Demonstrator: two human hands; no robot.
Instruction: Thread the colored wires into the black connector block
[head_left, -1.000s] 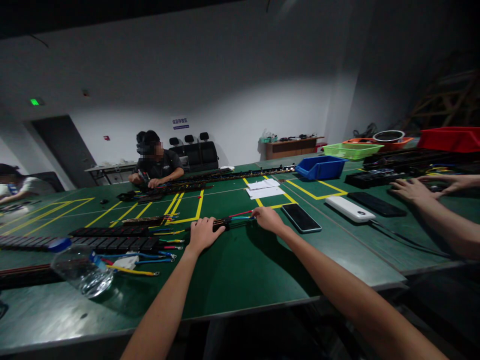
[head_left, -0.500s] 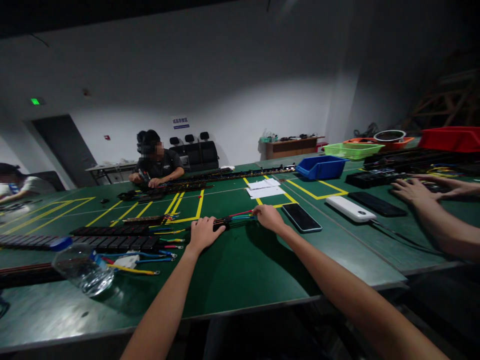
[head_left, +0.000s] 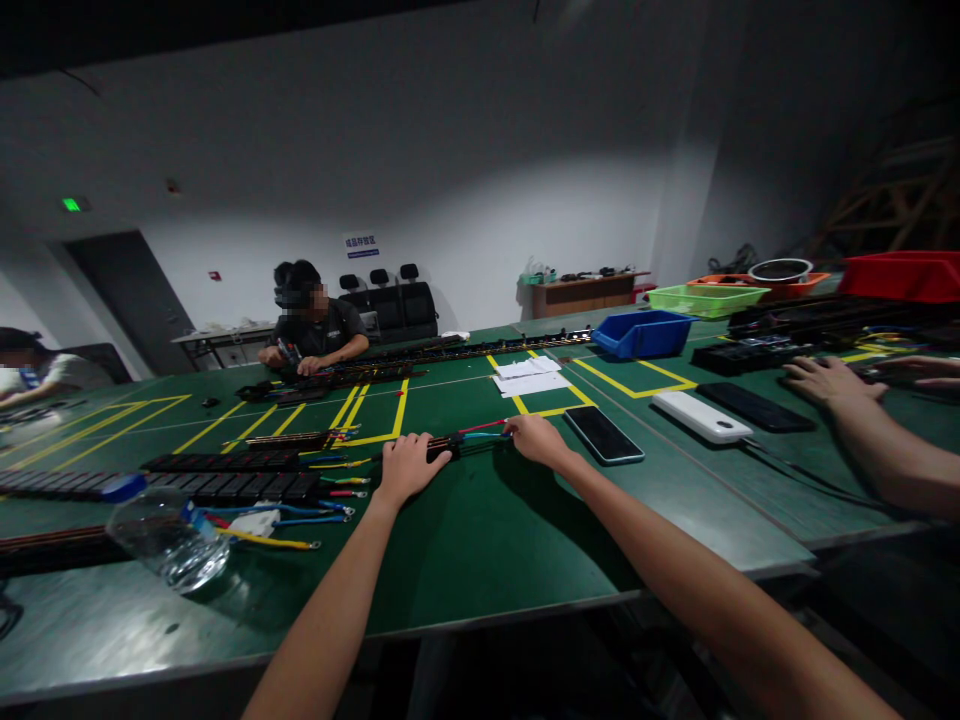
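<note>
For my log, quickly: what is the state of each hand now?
Left hand: palm down, pressing on the wire bundle.
Right hand: fingers on the same bundle's coloured wire ends; a closed grip cannot be told.
</note>
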